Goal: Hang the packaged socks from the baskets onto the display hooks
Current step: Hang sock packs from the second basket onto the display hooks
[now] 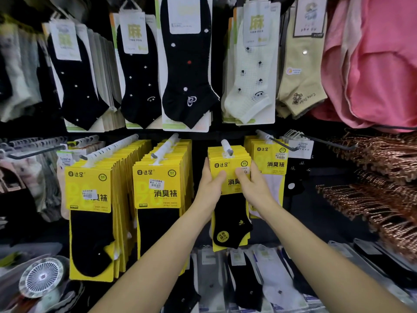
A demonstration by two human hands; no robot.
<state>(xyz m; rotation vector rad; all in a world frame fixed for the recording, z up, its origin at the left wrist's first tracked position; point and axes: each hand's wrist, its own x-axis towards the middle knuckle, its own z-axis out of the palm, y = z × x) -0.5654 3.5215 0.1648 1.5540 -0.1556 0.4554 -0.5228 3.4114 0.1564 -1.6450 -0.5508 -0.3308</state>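
Nearest, the left hand and right hand each pinch the yellow-carded black sock pack by its sides, up at the white-sleeved display hook; released before its hole clears the hook tip, it could slip off and fall
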